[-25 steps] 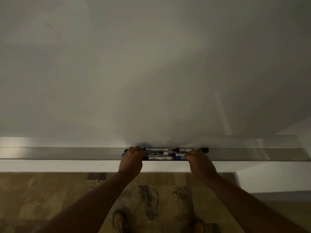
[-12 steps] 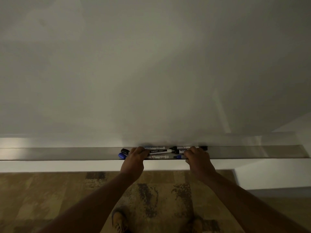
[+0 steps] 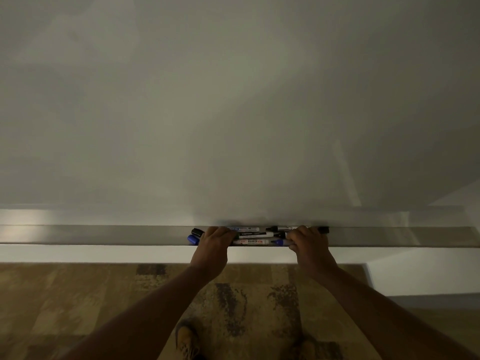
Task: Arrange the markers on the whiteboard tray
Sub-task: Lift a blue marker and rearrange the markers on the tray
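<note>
Both the left hand (image 3: 211, 242) and right hand (image 3: 309, 241) curl over whiteboard markers (image 3: 250, 241) between their fingers; push gently together, keeping them flat on the tray (image 3: 104, 235).

I reach both bare forearms forward, my left hand (image 3: 213, 242) and right hand (image 3: 309, 242) palm-down, fingers curled over at the same height, well apart.

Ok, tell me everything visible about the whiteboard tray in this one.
The whiteboard tray is a long, shallow ledge of dull silver metal, running level across nearly the whole view under the whiteboard. A bright reflection sits at its far left. A cluster of markers lies lengthwise near its middle, with black and blue caps showing. The left hand and right hand rest over its front edge on the markers.
</note>
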